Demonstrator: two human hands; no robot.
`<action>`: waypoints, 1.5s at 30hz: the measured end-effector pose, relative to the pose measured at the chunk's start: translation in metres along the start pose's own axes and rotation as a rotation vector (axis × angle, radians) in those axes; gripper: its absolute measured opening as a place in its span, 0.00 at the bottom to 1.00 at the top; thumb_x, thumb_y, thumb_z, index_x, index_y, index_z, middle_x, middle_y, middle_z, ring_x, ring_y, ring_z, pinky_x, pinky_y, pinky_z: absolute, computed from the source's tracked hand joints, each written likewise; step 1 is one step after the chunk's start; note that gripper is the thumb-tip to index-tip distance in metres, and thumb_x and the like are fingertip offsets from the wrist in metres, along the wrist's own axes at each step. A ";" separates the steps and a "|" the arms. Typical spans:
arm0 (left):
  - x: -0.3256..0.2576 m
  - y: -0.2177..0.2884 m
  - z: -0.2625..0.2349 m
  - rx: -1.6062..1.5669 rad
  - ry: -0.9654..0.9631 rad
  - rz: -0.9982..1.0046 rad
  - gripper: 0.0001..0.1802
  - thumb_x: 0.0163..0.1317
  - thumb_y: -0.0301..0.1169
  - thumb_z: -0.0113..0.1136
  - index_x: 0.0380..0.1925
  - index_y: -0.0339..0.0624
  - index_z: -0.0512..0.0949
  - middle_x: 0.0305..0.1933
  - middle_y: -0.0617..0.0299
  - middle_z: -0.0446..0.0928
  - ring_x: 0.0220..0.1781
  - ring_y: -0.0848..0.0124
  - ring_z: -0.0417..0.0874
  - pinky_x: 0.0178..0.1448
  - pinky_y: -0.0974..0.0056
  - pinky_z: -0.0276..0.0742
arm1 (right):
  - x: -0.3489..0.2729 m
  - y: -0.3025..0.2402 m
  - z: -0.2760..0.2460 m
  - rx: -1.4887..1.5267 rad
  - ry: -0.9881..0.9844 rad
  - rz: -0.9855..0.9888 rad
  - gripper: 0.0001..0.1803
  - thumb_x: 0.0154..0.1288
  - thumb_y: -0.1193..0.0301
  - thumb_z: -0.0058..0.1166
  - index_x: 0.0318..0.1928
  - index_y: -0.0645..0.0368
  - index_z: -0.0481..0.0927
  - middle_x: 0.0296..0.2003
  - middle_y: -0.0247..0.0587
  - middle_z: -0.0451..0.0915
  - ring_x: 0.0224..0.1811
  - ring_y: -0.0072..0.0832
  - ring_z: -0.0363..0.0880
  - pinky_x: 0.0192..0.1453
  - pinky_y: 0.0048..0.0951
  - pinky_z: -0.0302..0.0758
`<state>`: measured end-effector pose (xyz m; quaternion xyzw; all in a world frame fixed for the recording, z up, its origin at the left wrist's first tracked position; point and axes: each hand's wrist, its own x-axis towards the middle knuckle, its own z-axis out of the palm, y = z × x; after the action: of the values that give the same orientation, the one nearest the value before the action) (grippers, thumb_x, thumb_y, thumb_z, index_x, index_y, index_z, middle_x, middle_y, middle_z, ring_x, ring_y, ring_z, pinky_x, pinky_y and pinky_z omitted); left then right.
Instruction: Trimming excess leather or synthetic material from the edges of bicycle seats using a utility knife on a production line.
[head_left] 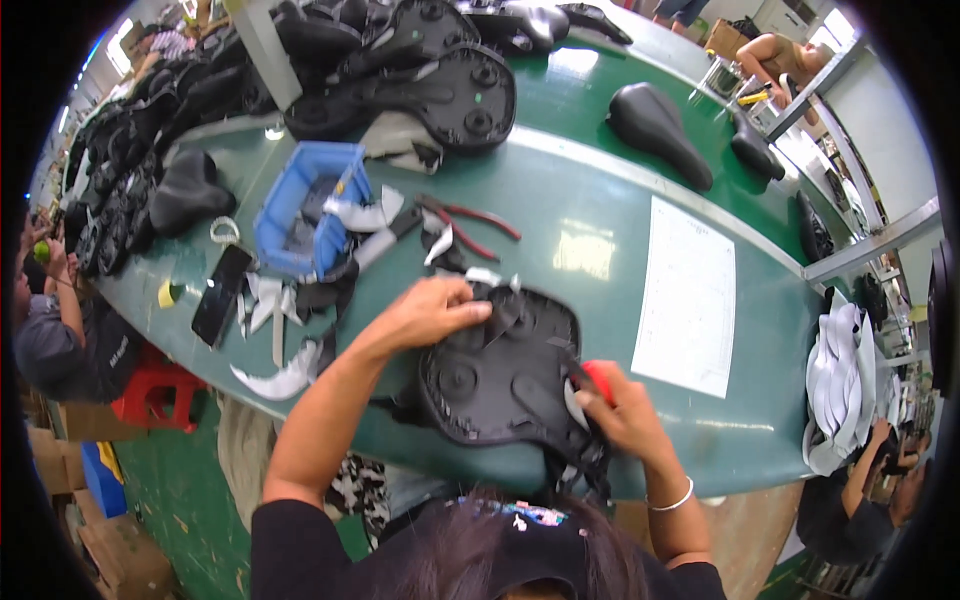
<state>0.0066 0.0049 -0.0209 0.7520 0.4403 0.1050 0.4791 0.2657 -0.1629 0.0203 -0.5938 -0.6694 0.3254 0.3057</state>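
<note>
An upturned black bicycle saddle (500,375) lies on the green table in front of me, its ribbed plastic underside facing up. My left hand (437,312) is closed on its far left rim, with thumb and fingers at a dark flap of cover material. On the saddle's right side, my right hand (625,412) grips a red-handled tool (599,382). The tool's dark front end points at the saddle's edge; its exact kind is hard to make out. Black strips of material hang below the saddle near the table's front edge.
A blue bin (310,205) holding scraps stands at the left, near red-handled pliers (470,225), a phone (222,295) and white offcuts (268,305). A paper sheet (686,300) lies to the right. Saddles (445,95) are piled behind; co-workers sit at both sides.
</note>
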 end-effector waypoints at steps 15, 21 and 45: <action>0.064 0.051 0.063 0.215 0.036 0.672 0.19 0.53 0.45 0.65 0.43 0.52 0.80 0.50 0.58 0.76 0.54 0.57 0.75 0.52 0.55 0.72 | 0.236 0.228 -0.189 0.953 0.776 0.274 0.32 0.58 0.72 0.60 0.63 0.45 0.67 0.60 0.34 0.64 0.58 0.29 0.65 0.47 0.39 0.78; 0.007 0.068 0.119 0.389 -0.137 0.899 0.24 0.49 0.43 0.64 0.49 0.55 0.77 0.62 0.56 0.69 0.64 0.57 0.69 0.61 0.54 0.63 | 0.289 0.200 -0.174 1.047 0.623 0.225 0.24 0.57 0.69 0.61 0.56 0.50 0.75 0.42 0.29 0.74 0.35 0.21 0.74 0.28 0.29 0.78; -0.038 0.072 0.088 0.099 0.748 0.791 0.34 0.47 0.30 0.68 0.55 0.36 0.67 0.52 0.46 0.75 0.53 0.53 0.78 0.57 0.56 0.71 | -0.028 -0.076 -0.043 0.922 -0.211 0.092 0.26 0.60 0.77 0.54 0.59 0.64 0.66 0.30 0.38 0.78 0.25 0.20 0.76 0.29 0.21 0.73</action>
<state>0.0756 -0.0898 0.0016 0.7935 0.2685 0.5165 0.1777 0.2576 -0.1938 0.1061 -0.3890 -0.4558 0.6601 0.4531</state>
